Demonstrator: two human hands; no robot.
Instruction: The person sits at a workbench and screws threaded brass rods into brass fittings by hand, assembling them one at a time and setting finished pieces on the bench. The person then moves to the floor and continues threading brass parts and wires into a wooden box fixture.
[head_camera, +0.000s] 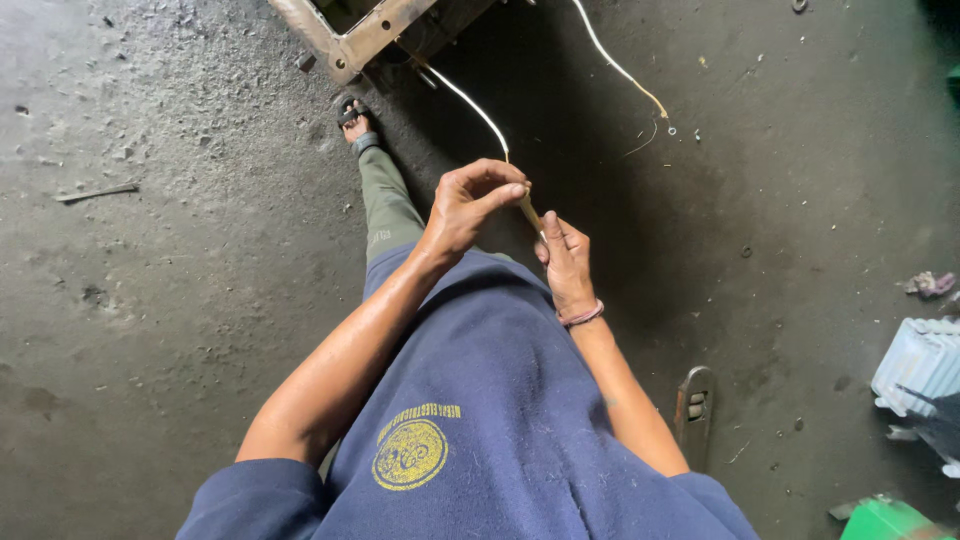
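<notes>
Here, item by item. Left hand (470, 208): raised in front of the body, fingers curled, thumb and forefinger pinched closed on a thin pale wire (478, 108). Right hand (566, 264): just beside and below the left, fingers folded around the lower end of the same wire, thumb pressed along it; a reddish band (583, 316) circles the wrist. Wire: runs from the two hands up and away to a rusty metal frame (352, 36) at the top edge of view, slightly slack. Second pale wire (620, 68): lies on the floor to the right of the first, well apart from the hands, its bare end frayed. Floor (170, 250): dark, gritty concrete. Sandalled foot (356, 122): near the frame's corner. Pale blue ribbed housing (920, 362): far right. Green object (886, 521): bottom right corner, partly cut off.
</notes>
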